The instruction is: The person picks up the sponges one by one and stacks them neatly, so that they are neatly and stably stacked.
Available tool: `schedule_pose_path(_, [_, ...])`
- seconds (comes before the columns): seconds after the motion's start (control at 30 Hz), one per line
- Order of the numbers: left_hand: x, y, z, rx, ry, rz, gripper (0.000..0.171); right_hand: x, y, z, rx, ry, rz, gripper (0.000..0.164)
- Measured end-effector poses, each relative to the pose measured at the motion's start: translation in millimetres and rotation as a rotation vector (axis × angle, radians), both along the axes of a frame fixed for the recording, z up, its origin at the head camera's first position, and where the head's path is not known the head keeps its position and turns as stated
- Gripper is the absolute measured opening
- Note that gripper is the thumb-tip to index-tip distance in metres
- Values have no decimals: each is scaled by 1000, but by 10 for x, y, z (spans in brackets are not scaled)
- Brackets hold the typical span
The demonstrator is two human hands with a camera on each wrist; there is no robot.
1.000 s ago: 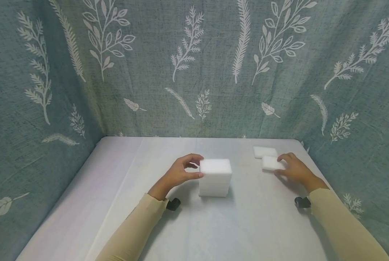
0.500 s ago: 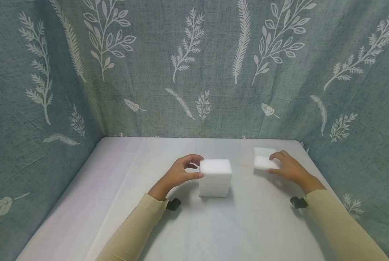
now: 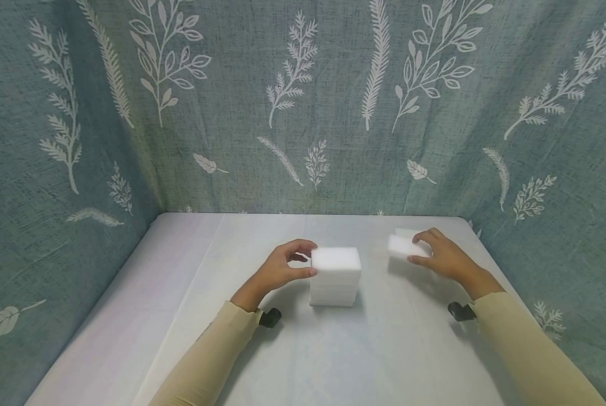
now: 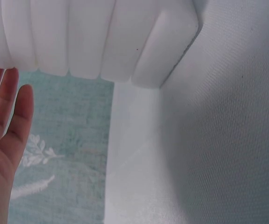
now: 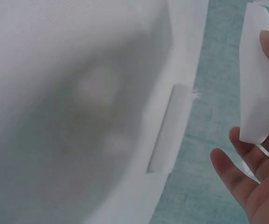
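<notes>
A stack of white foam pads [image 3: 335, 276] stands mid-table; from below it fills the top of the left wrist view as the stack [image 4: 92, 37]. My left hand [image 3: 295, 260] holds the stack's left end, thumb at the near corner and curled fingers at the far corner; fingertips [image 4: 6, 93] touch its side. My right hand [image 3: 418, 251] pinches a single white pad [image 3: 401, 246] and holds it just above the table, right of the stack. In the right wrist view the pad [image 5: 260, 79] sits between thumb and fingers [image 5: 232, 163]. Another pad [image 3: 404, 232] lies flat behind it, also seen as the pad [image 5: 169, 128].
The white table [image 3: 262, 349] is walled on three sides by a teal leaf-print cloth [image 3: 303, 113]. Small black wrist cameras [image 3: 270, 317] [image 3: 457, 311] sit under both beige sleeves.
My right hand picked one pad up off the table at the right and carried it left toward the stack. The left hand and the stack stayed put.
</notes>
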State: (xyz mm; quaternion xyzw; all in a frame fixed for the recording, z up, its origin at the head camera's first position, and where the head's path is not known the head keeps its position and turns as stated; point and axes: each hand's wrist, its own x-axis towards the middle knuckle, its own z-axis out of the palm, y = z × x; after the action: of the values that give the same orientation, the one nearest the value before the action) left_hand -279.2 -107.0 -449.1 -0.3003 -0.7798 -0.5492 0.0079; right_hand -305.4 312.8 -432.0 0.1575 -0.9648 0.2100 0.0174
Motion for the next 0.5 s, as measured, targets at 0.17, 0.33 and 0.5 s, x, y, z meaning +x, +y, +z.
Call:
schedule_pose_path(0.17, [2,6,2,0,8,7,56,2,-65,88,14,32,0,66])
schedule_pose_path(0.33, [2,9,1,10,4,9,53,16,-142,179,1,64,0,63])
schedule_pose_path(0.5, [3,10,-1,7,2,9,53,52,-217,256,-25,79,21,62])
